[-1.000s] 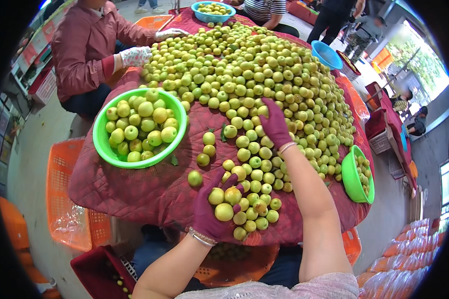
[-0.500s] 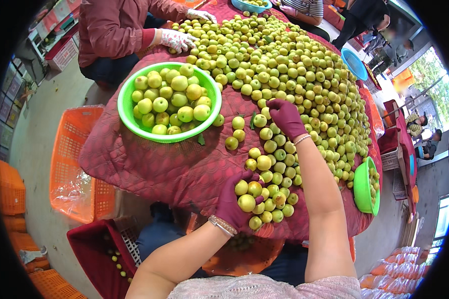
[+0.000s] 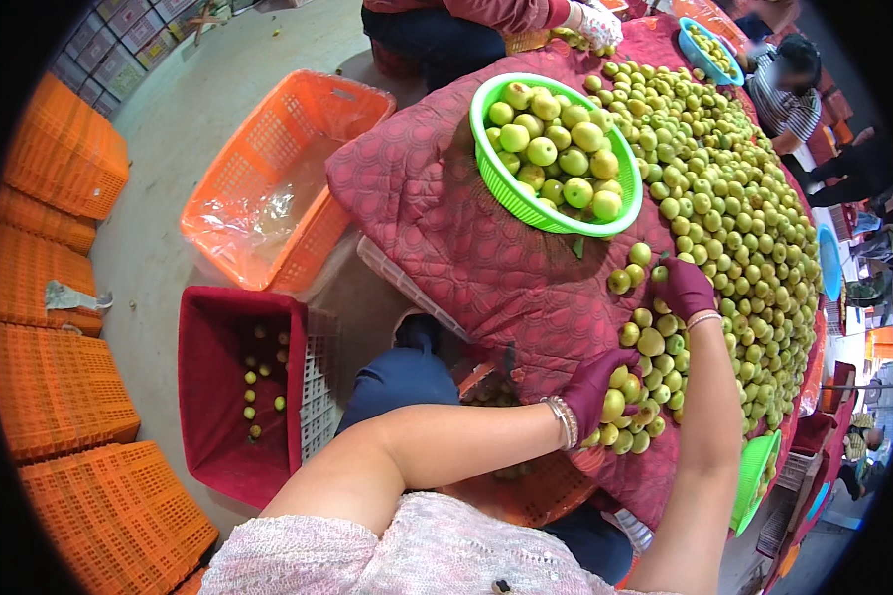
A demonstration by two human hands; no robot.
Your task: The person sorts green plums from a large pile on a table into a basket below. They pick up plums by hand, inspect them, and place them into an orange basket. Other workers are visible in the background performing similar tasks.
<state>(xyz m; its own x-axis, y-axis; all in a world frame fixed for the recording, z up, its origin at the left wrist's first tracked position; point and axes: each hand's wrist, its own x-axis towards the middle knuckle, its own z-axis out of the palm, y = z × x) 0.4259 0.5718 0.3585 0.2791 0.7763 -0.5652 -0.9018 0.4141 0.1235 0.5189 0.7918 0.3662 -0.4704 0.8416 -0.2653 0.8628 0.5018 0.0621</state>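
A big heap of small green fruits (image 3: 734,208) covers a table under a dark red quilted cloth (image 3: 437,208). A green bowl (image 3: 496,183) full of larger green fruits stands at the table's near left. My left hand (image 3: 597,385), in a maroon glove with a bracelet at the wrist, cups a small cluster of fruits (image 3: 637,397) at the table's near edge. My right hand (image 3: 683,288), gloved the same, rests fingers-down on the fruits just beyond that cluster.
A dark red crate (image 3: 233,387) with a few fruits stands on the floor at my left, an orange crate (image 3: 278,178) lined with plastic beyond it. Stacked orange crates (image 3: 60,327) fill the far left. Another person in red (image 3: 486,15) works across the table. A blue bowl (image 3: 709,55) and a green bowl (image 3: 754,476) sit at the table's edges.
The view has swung left and down, bringing the floor and crates into sight. Both hands stay on the same cluster of fruits at the near edge.
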